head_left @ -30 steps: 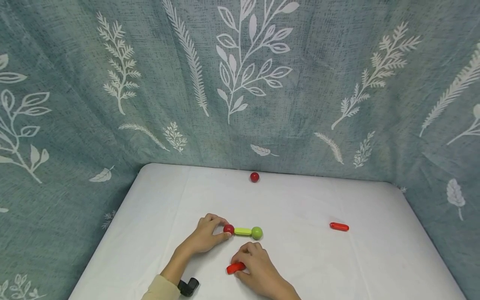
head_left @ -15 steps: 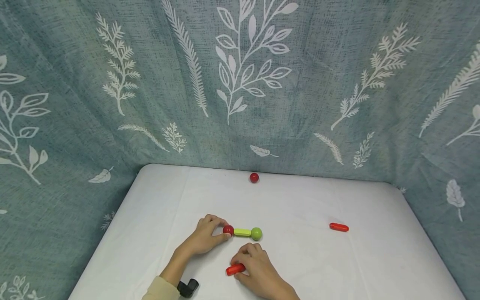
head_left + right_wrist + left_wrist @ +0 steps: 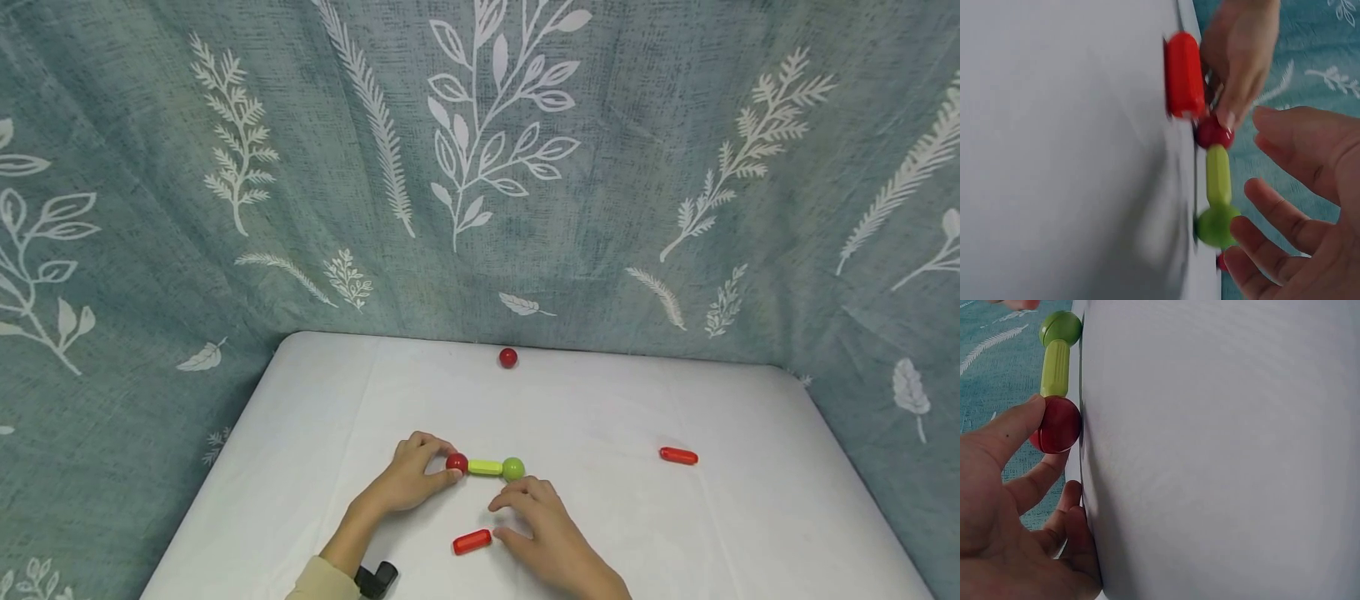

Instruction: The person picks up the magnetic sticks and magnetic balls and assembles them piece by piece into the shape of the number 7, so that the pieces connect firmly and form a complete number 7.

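Note:
My left hand [image 3: 408, 477] pinches a red ball [image 3: 1059, 425] between thumb and finger on the white table. A yellow-green rod [image 3: 485, 468] runs from that ball to a green ball [image 3: 513, 469], the three joined in a line. My right hand [image 3: 542, 529] holds nothing; its fingers are spread apart, as the right wrist view also shows. Just left of its thumb a red rod [image 3: 472, 542] lies on the table, apart from the fingers. The right index finger is close to the green ball; whether they touch I cannot tell.
Another red ball [image 3: 508, 357] sits near the table's back edge. A second red rod [image 3: 678, 456] lies off to the right. A black device [image 3: 377, 579] is at my left wrist. Patterned teal cloth [image 3: 480, 275] hangs behind the white table [image 3: 600, 408].
My right hand has let go of the red rod and moved up and to the right, its fingers spreading. The rod stays on the table. My left hand keeps its pinch on the red ball.

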`<state>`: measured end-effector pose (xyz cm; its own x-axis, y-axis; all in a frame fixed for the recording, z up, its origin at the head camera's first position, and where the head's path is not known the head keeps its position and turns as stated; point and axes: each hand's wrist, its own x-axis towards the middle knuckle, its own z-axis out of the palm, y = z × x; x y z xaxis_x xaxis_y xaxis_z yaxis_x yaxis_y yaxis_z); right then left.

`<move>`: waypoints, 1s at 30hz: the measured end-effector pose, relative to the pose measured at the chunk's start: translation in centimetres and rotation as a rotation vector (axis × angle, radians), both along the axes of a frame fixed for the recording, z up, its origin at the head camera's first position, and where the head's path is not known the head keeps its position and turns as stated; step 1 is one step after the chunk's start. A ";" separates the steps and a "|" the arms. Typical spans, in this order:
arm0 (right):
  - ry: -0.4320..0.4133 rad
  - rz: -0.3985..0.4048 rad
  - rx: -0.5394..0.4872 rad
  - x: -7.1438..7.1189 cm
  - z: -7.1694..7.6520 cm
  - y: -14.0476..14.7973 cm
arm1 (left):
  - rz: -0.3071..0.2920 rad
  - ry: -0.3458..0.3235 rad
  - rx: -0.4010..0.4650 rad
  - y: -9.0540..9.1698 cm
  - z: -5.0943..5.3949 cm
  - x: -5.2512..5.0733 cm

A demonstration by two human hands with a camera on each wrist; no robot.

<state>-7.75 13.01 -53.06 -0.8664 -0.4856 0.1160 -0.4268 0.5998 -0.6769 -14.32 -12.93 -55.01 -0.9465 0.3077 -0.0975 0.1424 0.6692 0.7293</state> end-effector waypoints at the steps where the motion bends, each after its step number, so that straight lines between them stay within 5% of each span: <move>1: 0.021 -0.020 -0.015 -0.1 0.1 0.4 | 0.002 -0.003 0.002 0.0 0.1 0.0; 11: 0.124 -0.246 -0.050 -1.5 0.6 5.5 | 0.001 -0.013 0.013 0.0 0.0 0.0; 30: 0.205 -0.457 -0.014 -3.8 0.8 16.1 | -0.001 -0.015 -0.004 0.0 -0.3 -0.1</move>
